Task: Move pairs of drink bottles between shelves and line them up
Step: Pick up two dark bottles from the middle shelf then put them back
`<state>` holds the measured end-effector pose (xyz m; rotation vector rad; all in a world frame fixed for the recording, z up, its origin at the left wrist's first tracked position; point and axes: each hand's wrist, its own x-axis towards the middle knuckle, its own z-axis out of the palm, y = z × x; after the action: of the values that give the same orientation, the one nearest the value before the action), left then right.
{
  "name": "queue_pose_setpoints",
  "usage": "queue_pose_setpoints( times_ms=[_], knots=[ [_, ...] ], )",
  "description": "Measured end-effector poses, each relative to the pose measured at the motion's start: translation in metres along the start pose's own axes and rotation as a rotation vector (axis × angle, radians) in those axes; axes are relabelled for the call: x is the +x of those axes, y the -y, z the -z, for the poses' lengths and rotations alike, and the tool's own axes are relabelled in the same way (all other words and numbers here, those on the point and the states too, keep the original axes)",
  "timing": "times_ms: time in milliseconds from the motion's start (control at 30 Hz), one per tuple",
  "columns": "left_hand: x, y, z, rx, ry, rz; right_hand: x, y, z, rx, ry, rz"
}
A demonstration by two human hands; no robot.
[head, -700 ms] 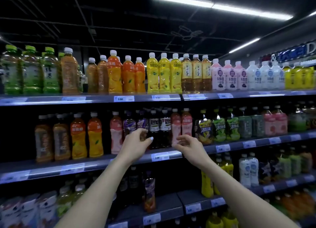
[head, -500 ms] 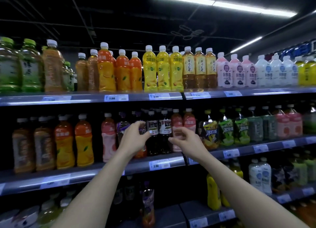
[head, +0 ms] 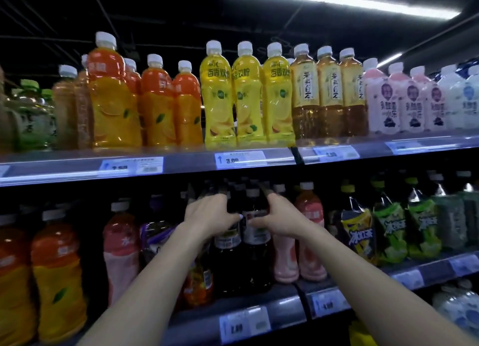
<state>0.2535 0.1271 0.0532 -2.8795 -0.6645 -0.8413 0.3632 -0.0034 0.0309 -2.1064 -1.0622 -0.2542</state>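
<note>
While arms reach up | hands (head: 246,218) wrapped on dark bottles (head: 242,252)

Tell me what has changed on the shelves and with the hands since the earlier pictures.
Both hands reached further in: the left hand and right hand have closed on the two dark bottles on the middle shelf, which were not gripped before. The camera came closer. All bottles remain standing in their rows.
</note>
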Motion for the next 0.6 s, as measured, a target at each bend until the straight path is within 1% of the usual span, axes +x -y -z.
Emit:
queue_pose_setpoints(
  times_ms=[100, 167, 233, 300, 400, 600],
  knots=[
    [0.002, 0.001, 0.002, -0.035, -0.047, -0.009, 0.003, -0.004, -0.004, 0.003, 0.002, 0.026],
    [-0.007, 0.003, -0.001, -0.109, -0.105, -0.041, -0.003, -0.007, -0.006, -0.019, -0.026, 0.072],
    [-0.021, 0.007, -0.012, -0.312, -0.196, -0.12, -0.012, -0.014, -0.008, -0.015, -0.085, 0.145],
    [-0.038, 0.007, -0.025, -0.512, -0.253, -0.196, -0.023, -0.021, -0.009, 0.084, -0.137, 0.221],
    [-0.057, 0.006, -0.039, -0.695, -0.222, -0.221, -0.038, -0.028, -0.013, 0.236, -0.135, 0.289],
    [-0.07, -0.003, -0.043, -0.735, -0.29, -0.221, -0.053, -0.032, -0.012, 0.369, -0.197, 0.334]
  ],
)
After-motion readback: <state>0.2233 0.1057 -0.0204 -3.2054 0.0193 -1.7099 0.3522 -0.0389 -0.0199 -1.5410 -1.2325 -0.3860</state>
